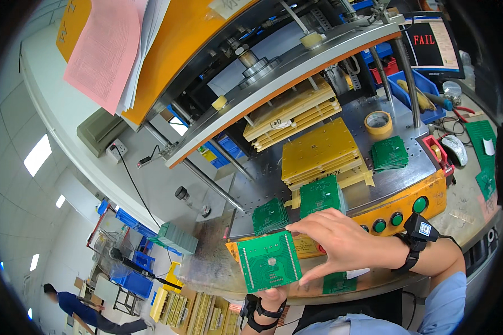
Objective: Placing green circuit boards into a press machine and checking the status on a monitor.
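A square green circuit board with pin rows along two sides is held up in front of the press. My left hand supports it from below and behind, with most of its fingers hidden by the board. My right hand spans the board's right edge, index finger at the upper corner and thumb at the lower one. Just beyond, stacked green boards lie at the front of a yellow test fixture. Another stack of boards sits to the left, and a third pile to the right.
The press's upper plate hangs over the fixture on metal posts. Green buttons line its orange front. A tape roll, a blue bin and a monitor stand right. A fan and a person are far left.
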